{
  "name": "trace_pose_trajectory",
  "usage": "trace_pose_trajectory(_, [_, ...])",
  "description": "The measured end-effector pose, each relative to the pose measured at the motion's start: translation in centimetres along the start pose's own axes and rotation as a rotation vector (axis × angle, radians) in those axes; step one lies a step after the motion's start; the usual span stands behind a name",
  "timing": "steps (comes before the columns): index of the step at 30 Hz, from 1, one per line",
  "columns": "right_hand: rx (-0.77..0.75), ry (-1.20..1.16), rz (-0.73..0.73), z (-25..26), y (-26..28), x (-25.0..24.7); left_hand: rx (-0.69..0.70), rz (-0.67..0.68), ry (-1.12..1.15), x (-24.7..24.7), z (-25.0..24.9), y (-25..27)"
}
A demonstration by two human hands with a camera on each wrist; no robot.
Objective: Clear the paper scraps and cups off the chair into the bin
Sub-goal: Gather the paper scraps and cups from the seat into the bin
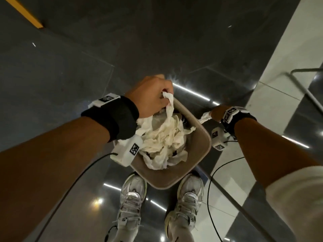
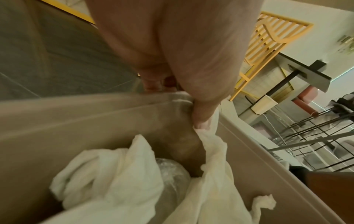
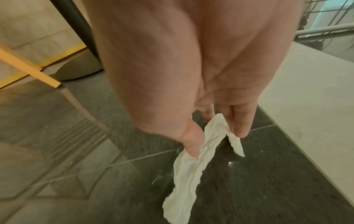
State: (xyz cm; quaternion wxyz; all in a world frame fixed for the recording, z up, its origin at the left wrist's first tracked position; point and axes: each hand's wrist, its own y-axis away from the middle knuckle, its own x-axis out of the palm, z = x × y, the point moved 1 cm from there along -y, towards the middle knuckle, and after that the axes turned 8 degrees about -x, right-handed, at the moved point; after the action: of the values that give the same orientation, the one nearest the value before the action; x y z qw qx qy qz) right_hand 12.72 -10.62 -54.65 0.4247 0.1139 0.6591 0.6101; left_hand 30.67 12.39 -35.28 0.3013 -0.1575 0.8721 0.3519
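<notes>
A tan square bin (image 1: 199, 147) stands on the floor just ahead of my shoes, heaped with crumpled white paper scraps (image 1: 164, 140). My left hand (image 1: 153, 95) grips the bin's far corner. In the left wrist view its thumb (image 2: 201, 118) pins a white paper strip (image 2: 210, 144) against the inside of the bin wall (image 2: 76, 121). A clear crinkled plastic thing (image 2: 172, 174) lies under the scraps. To the right of the bin, my right hand (image 1: 216, 113) pinches another paper strip (image 1: 204, 117). That strip (image 3: 189, 166) hangs from my right hand (image 3: 216, 136) over the dark floor.
My two grey shoes (image 1: 132, 198) stand right behind the bin. A grey metal chair frame (image 1: 304, 89) is at the right, with a slanted bar (image 1: 244, 206) lower down. Black cables trail from both wrists. A yellow strip (image 1: 26, 13) crosses the far left floor.
</notes>
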Motion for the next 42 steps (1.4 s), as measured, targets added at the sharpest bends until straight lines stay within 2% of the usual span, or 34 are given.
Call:
trace_pose_trajectory(6, [0.020, -0.065, -0.058, 1.3, 2.5, -0.5, -0.017, -0.161, 0.098, 1.2, 0.2, 1.3])
trace_pose_trajectory(9, [0.016, -0.177, -0.202, 2.5, 6.3, -3.0, -0.075, -0.220, 0.178, 0.9, -0.2, 2.5])
trace_pose_trajectory(12, [-0.023, -0.362, -0.365, 4.0, 11.1, -6.0, -0.114, -0.200, 0.166, 0.1, -1.7, 4.1])
trace_pose_trajectory(14, [-0.105, -0.605, -0.482, 5.2, 14.8, -7.8, -0.132, -0.197, 0.135, -0.7, -2.8, 5.3])
trace_pose_trajectory(15, [-0.163, -0.726, -0.529, 5.9, 16.8, -8.4, -0.155, -0.173, 0.163, -1.2, -3.4, 6.1])
trace_pose_trajectory(17, [-0.265, -0.805, -0.557, 7.7, 20.7, -8.7, -0.235, -0.038, 0.240, -1.7, -4.5, 7.7])
trace_pose_trajectory(19, [-0.373, -0.744, -0.486, 10.1, 24.0, -8.0, -0.292, 0.126, 0.201, -1.3, -5.2, 9.0])
trace_pose_trajectory(20, [-0.401, -0.656, -0.405, 11.3, 25.2, -7.3, -0.294, 0.180, 0.120, -0.7, -5.2, 9.4])
trace_pose_trajectory(23, [-0.397, -0.272, -0.175, 14.0, 25.7, -3.3, -0.346, 0.284, -0.077, 1.7, -4.5, 9.8])
trace_pose_trajectory(24, [-0.359, -0.182, -0.147, 14.7, 25.0, -1.8, -0.374, 0.284, -0.098, 2.6, -3.9, 9.6])
trace_pose_trajectory(26, [-0.285, -0.156, -0.125, 15.6, 22.7, 0.6, -0.441, 0.257, -0.040, 4.5, -2.7, 9.1])
trace_pose_trajectory(30, [-0.310, -0.084, 0.041, 15.2, 17.9, 4.5, -0.513, 0.258, 0.185, 6.4, -2.4, 8.9])
trace_pose_trajectory(34, [-0.268, -0.050, 0.030, 16.1, 21.4, 4.1, -0.522, 0.241, 0.312, 5.2, -2.8, 10.6])
trace_pose_trajectory(37, [-0.242, -0.023, -0.004, 16.2, 26.3, 2.2, -0.520, 0.227, 0.382, 2.7, -4.1, 12.8])
trace_pose_trajectory(40, [-0.221, -0.177, -0.086, 15.8, 31.3, -0.2, -0.506, 0.193, 0.384, -0.6, -6.2, 15.2])
trace_pose_trajectory(42, [-0.264, -0.275, -0.118, 15.2, 35.3, -2.3, -0.521, 0.185, 0.370, -2.8, -7.8, 17.0])
